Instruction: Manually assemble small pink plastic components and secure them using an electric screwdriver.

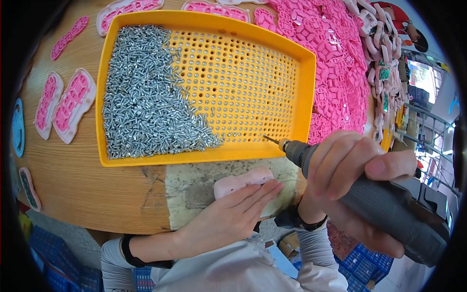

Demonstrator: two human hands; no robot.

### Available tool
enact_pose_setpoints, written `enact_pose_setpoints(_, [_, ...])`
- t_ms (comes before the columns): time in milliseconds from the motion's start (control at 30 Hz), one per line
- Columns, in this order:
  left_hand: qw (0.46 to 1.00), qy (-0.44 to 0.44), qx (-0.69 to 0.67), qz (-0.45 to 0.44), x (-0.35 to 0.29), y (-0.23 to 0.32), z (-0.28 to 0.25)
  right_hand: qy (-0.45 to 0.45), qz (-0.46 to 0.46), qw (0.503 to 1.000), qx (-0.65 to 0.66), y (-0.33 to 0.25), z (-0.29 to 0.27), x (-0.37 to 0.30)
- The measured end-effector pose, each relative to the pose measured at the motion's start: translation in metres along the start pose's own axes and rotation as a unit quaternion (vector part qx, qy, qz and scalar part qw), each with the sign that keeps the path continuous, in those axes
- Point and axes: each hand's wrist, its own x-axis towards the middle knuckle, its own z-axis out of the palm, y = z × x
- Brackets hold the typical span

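Note:
My right hand (pixel 343 163) wraps round a dark electric screwdriver (pixel 389 207). Its thin bit points left and down, over the lower right part of a yellow tray (pixel 206 158); whether a screw sits on the tip I cannot make out. A heap of loose silver screws (pixel 141 92) fills the tray's left side, and many others stand in the perforated plate (pixel 243 73) on its right. In front of the tray, my left hand (pixel 233 214) presses with straight, closed-together fingers along a pale pink plastic shell (pixel 243 181) with small holes. My left thumb is hidden.
Bright pink plastic frames (pixel 335 63) pile up behind the tray's right end. Pale shells with pink inserts (pixel 75 104) lie on the wooden table (pixel 131 194) to the left. More shells (pixel 384 63) stack at far right, near another person (pixel 401 22). Blue crates (pixel 362 263) stand below.

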Motion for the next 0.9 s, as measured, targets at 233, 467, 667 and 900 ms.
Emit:
enact_pose_setpoints(233, [1.0,-0.001,0.003,0.004,0.0,0.0,-0.003,-0.026,0.05,0.998,0.022,-0.001,0.004,0.004])
enact_pose_setpoints(467, [1.0,-0.01,-0.003,-0.019,0.001,0.001,-0.004,-0.048,0.091,0.994,0.043,-0.011,-0.005,0.019])
enact_pose_setpoints(667, [0.997,0.054,-0.02,-0.06,0.006,0.005,0.002,-0.166,0.086,0.972,0.143,-0.04,-0.046,0.009])
enact_pose_setpoints(900, [0.994,0.044,-0.05,-0.089,0.007,0.004,0.0,-0.165,0.074,0.966,0.182,-0.066,-0.033,-0.032])
